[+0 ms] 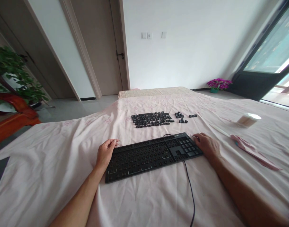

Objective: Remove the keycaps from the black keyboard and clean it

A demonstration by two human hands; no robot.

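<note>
A black keyboard (144, 157) lies slightly slanted on the bedspread; most of its main section is stripped of keycaps, while caps show on the number pad. At its left end rests my left hand (107, 149), fingers curled together; what they hold, if anything, is too small to name. My right hand (207, 144) is by the upper right corner, closed, with a thin pale stick (191, 135) at the fingertips. Beyond the keyboard, loose black keycaps (151, 119) lie in rows, and smaller groups of keycaps (179, 115) sit to their right.
The keyboard's cable (191, 192) runs toward me over the pale pink bedspread (64, 157). On the right are a round clear tub (247, 120) of pale sticks and a folded pink cloth (250, 149). A dark flat object (0, 170) lies at the left edge.
</note>
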